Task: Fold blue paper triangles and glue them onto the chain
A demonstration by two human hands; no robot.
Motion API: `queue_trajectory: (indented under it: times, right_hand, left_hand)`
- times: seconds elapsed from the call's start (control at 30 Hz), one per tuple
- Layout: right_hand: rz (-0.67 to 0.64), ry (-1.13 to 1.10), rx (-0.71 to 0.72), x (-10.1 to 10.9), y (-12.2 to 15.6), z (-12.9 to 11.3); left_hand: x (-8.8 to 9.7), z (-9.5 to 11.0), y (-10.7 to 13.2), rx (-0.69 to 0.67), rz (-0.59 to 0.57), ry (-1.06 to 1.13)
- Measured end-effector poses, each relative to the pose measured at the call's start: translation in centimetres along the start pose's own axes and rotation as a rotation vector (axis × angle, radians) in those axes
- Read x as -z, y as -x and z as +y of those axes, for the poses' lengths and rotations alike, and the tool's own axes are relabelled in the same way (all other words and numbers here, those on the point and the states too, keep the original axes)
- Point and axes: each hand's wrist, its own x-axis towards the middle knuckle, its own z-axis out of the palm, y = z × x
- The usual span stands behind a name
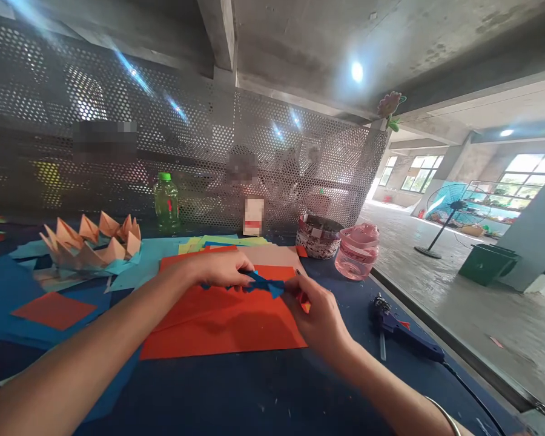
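A strip of folded blue paper (266, 284) is stretched between my two hands, above a stack of orange paper sheets (236, 333). My left hand (220, 269) pinches its left part, with more blue edges showing under the fingers. At the right end, my right hand (311, 303) grips it between thumb and fingers. A bit of red and yellow shows by the right fingers, too small to name. On the left stands a ring of pointed peach paper folds (91, 242), shaped like a crown.
Blue sheets (9, 303) and an orange paper square (54, 310) lie left. A green bottle (166, 203) stands by the perforated screen (186, 145). A patterned round container (318, 236), pink jug (358, 251) and corded glue gun (409, 336) sit right, near the table edge.
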Motion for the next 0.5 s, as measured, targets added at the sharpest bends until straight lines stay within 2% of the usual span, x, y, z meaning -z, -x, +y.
queue_trajectory:
  times: [0.1,0.23,0.5]
  right_hand:
    - [0.057,0.003,-0.039,0.5,-0.7,0.9]
    - [0.060,0.007,-0.034,0.7,-0.9,1.3]
    - [0.036,0.030,-0.019,0.5,-0.9,1.7]
  left_hand:
    - [0.2,0.5,0.4,0.020,-0.016,-0.004]
    - [0.3,0.8,0.8,0.031,-0.020,0.008]
    - [0.4,0.6,0.6,-0.057,-0.054,0.030]
